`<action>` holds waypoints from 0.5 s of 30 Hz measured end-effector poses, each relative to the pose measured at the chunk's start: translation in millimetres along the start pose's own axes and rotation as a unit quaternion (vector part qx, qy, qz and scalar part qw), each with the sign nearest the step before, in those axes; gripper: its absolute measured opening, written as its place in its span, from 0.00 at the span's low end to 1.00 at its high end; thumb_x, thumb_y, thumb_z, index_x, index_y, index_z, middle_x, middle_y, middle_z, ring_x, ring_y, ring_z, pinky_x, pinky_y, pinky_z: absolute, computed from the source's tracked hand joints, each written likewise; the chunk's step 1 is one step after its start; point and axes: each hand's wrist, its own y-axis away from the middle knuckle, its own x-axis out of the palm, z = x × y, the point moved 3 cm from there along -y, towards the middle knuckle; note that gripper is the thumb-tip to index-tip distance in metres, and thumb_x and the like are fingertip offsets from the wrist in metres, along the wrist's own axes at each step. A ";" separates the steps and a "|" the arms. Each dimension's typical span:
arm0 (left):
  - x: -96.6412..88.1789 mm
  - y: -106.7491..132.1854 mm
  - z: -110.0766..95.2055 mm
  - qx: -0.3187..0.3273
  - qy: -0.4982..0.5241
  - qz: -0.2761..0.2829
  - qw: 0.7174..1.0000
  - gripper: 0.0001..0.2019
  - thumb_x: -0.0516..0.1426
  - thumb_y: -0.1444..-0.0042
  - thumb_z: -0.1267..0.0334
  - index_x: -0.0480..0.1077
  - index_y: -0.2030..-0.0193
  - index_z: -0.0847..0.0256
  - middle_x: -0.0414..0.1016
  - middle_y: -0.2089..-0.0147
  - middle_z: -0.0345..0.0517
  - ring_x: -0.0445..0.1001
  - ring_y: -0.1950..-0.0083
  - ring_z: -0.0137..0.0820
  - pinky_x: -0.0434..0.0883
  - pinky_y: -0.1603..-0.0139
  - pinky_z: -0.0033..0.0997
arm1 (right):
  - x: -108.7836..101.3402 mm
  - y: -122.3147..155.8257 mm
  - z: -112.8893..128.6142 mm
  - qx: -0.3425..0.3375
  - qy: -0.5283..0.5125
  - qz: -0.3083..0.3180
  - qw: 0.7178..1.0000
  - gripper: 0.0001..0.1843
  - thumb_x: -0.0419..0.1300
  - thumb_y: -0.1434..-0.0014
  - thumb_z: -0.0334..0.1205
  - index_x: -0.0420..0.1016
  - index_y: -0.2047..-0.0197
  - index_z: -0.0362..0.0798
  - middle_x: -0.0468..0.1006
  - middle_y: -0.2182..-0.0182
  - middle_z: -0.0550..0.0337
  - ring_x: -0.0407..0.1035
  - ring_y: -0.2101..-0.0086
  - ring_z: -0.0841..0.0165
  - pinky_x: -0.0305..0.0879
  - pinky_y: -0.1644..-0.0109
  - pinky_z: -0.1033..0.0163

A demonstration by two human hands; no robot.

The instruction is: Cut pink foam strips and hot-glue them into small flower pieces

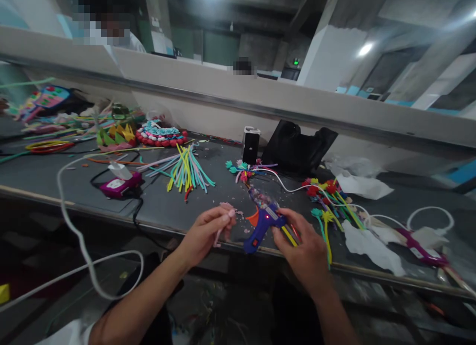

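My left hand (208, 232) is closed in a pinch on a small pale pink stick-like piece (220, 232) over the table's near edge. My right hand (303, 248) is closed, with yellow and red pipe cleaners (289, 234) in its fingers. A blue glue gun (262, 224) with a lit red light and an orange trigger lies between the two hands, touching my right fingertips. Its white cord (293, 189) runs away to the right. Pink scraps lie on the dark table (159, 206) just beyond my left hand.
A fan of coloured pipe cleaners (188, 172) lies mid-table, pipe-cleaner flowers (327, 194) to the right. A second, purple glue gun (119, 185) sits left; another (422, 248) far right with white paper. A black bag (297, 149) and a small black box (251, 144) stand by the wall. Another person sits beyond the partition.
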 end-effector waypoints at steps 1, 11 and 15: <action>4.3 -1.3 2.8 -0.003 -0.041 0.002 0.999 0.06 0.61 0.45 0.64 0.75 0.68 0.65 0.72 0.62 0.46 0.71 0.62 0.27 0.68 0.63 0.22 | 1.8 2.5 0.4 -0.013 0.020 -0.001 1.000 0.17 0.59 0.42 0.39 0.70 0.49 0.51 0.78 0.56 0.58 0.73 0.58 0.62 0.67 0.52 0.56; 38.9 -0.5 37.2 -0.036 -0.170 0.088 0.981 0.12 0.60 0.44 0.56 0.76 0.69 0.64 0.70 0.62 0.46 0.68 0.60 0.30 0.65 0.57 0.28 | -1.1 9.3 -8.5 0.016 -0.017 0.019 1.000 0.21 0.61 0.42 0.41 0.68 0.45 0.51 0.78 0.57 0.54 0.73 0.58 0.60 0.68 0.52 0.52; 37.5 -1.1 39.2 -0.031 -0.111 0.029 0.993 0.10 0.60 0.44 0.58 0.74 0.69 0.63 0.73 0.65 0.45 0.69 0.63 0.29 0.65 0.57 0.29 | -15.1 8.9 -25.0 0.128 -0.303 0.075 0.941 0.37 0.63 0.45 0.41 0.55 0.35 0.55 0.71 0.44 0.51 0.70 0.50 0.59 0.68 0.46 0.50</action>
